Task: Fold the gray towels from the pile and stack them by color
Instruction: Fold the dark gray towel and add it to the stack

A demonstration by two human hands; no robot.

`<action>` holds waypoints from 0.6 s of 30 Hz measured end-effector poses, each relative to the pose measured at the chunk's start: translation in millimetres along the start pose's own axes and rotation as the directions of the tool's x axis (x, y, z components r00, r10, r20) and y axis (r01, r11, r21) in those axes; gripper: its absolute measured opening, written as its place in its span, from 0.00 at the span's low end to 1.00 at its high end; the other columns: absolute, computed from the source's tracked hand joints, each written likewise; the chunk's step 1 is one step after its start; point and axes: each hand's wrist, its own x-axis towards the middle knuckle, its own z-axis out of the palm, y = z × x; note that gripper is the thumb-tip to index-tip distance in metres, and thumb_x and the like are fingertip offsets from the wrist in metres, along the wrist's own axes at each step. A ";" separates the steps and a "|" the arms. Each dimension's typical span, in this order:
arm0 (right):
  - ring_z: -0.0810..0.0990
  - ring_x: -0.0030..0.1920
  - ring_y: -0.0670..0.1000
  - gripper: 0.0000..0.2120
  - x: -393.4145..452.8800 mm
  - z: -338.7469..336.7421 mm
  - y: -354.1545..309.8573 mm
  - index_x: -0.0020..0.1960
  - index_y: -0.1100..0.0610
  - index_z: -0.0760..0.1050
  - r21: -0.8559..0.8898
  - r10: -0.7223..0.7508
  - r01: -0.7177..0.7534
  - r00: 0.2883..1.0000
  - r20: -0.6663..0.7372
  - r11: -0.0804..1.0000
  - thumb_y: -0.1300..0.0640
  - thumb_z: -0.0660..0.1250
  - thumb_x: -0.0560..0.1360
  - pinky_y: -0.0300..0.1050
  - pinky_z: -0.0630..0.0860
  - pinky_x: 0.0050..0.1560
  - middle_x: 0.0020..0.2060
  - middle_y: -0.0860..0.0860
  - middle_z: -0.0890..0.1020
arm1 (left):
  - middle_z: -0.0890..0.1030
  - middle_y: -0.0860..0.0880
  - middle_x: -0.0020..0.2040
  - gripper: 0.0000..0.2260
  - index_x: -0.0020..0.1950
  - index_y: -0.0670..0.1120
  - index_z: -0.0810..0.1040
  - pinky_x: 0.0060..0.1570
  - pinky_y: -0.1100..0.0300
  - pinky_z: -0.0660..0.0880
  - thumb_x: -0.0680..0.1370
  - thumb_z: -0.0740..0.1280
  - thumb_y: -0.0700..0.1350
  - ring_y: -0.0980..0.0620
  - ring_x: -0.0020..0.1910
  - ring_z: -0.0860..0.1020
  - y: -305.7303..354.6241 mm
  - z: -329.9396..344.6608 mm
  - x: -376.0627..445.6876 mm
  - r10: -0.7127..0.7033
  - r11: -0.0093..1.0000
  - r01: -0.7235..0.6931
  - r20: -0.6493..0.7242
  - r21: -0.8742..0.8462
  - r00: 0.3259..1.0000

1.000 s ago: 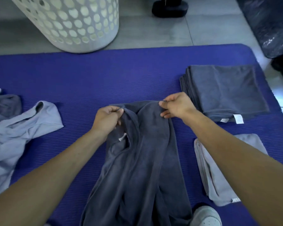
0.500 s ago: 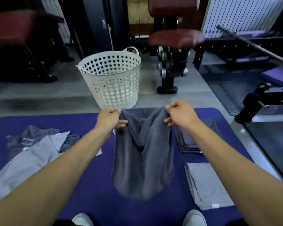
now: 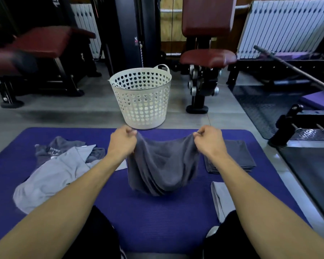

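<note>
- We see both arms stretched forward over a blue mat [image 3: 166,217] that lies on the floor.
- The left hand [image 3: 123,142] pinches one top corner of a dark gray towel [image 3: 162,165]; the thumb and curled fingers are pressed together on the cloth.
- The right hand [image 3: 209,140] pinches the other top corner in the same way, its grip closed on the fabric.
- The towel hangs between the two hands. Its top edge sags in the middle, and the cloth falls in soft folds. The lower edge is just at the mat; we cannot tell if it touches.
- To the left of the hanging towel lies the pile of unfolded towels [image 3: 54,172], light gray cloth on top and darker gray cloth behind it, all crumpled on the mat.
- To the right, behind the right forearm, sits a stack of folded dark gray towels [image 3: 238,156], with neat edges.
- Nearer to us on the right lies a folded light gray towel [image 3: 222,199], partly hidden by the right arm.
- Behind the mat, on the gray floor, stands a white laundry basket [image 3: 142,101] with heart-shaped holes, upright, just beyond the far edge of the mat.
- Gym benches with dark red pads and a white radiator stand farther back.
</note>
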 end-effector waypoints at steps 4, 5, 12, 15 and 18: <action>0.79 0.39 0.54 0.08 -4.9 -6.0 -13.8 0.39 0.54 0.73 0.042 -0.064 0.068 0.994 -0.091 0.997 0.53 0.65 0.76 0.48 0.77 0.41 0.34 0.52 0.79 | 0.79 0.49 0.39 0.07 0.45 0.44 0.75 0.39 0.57 0.70 0.81 0.63 0.45 0.52 0.37 0.74 22.8 1.9 -2.4 0.055 0.961 -0.087 -0.128 -0.262 0.990; 0.78 0.39 0.55 0.09 -5.6 -5.3 -13.6 0.39 0.54 0.73 0.034 -0.058 0.061 0.995 -0.078 0.998 0.53 0.65 0.76 0.48 0.77 0.40 0.34 0.52 0.79 | 0.79 0.49 0.39 0.08 0.46 0.44 0.76 0.38 0.57 0.70 0.81 0.63 0.46 0.52 0.37 0.73 24.5 4.7 -0.9 0.021 0.963 -0.052 -0.115 -0.266 0.993; 0.82 0.44 0.59 0.09 21.7 19.2 15.3 0.47 0.60 0.76 -0.089 0.085 -0.072 0.985 0.150 0.993 0.56 0.61 0.80 0.53 0.81 0.49 0.42 0.59 0.83 | 0.82 0.41 0.43 0.10 0.47 0.41 0.74 0.42 0.54 0.78 0.83 0.59 0.45 0.43 0.41 0.82 -23.1 39.8 38.5 -0.141 0.974 0.099 0.205 0.205 0.968; 0.79 0.46 0.55 0.08 37.5 20.7 14.6 0.48 0.58 0.74 0.088 0.032 -0.035 0.999 0.035 0.995 0.56 0.59 0.82 0.45 0.74 0.42 0.45 0.55 0.81 | 0.77 0.48 0.47 0.06 0.51 0.44 0.72 0.43 0.60 0.68 0.84 0.58 0.44 0.49 0.47 0.74 -23.4 45.6 57.6 0.003 1.000 -0.005 0.068 0.021 0.998; 0.81 0.49 0.55 0.06 52.9 15.0 3.6 0.47 0.53 0.72 0.290 -0.029 0.061 0.993 -0.111 0.955 0.55 0.60 0.82 0.50 0.78 0.48 0.44 0.50 0.80 | 0.73 0.51 0.39 0.06 0.49 0.44 0.70 0.41 0.59 0.66 0.84 0.59 0.43 0.52 0.41 0.70 -3.0 37.7 76.7 0.166 0.951 -0.183 -0.089 -0.251 0.982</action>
